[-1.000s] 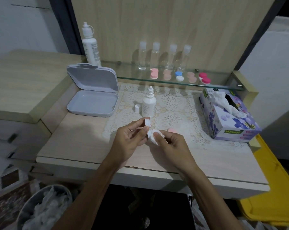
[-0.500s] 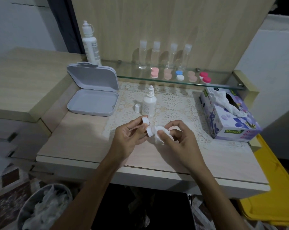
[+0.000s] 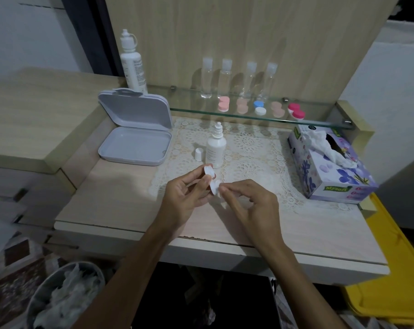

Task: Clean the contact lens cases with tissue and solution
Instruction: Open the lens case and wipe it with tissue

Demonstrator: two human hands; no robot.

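I see a wooden desk (image 3: 120, 210) with a lace mat; from left, an open grey box (image 3: 134, 148), then a small uncapped bottle (image 3: 216, 150). My left hand (image 3: 185, 198) pinches the white case (image 3: 210, 180) by its edges above the mat. My right hand (image 3: 253, 205) pinches a tissue (image 3: 221, 192) against it. The case looks light, stiff and slippery when wet; I'd grip its rims.

An open grey plastic hinged box (image 3: 134, 141) sits at the left of the pale wood counter (image 3: 120, 210), beside a cream lace mat (image 3: 255, 150). Four clear small bottles with white caps (image 3: 239, 79) stand upright on the glass shelf (image 3: 191, 110). Lower left, a round bin (image 3: 65, 295) holds crumpled white paper; a yellow plastic container (image 3: 391, 276) lies at the right.
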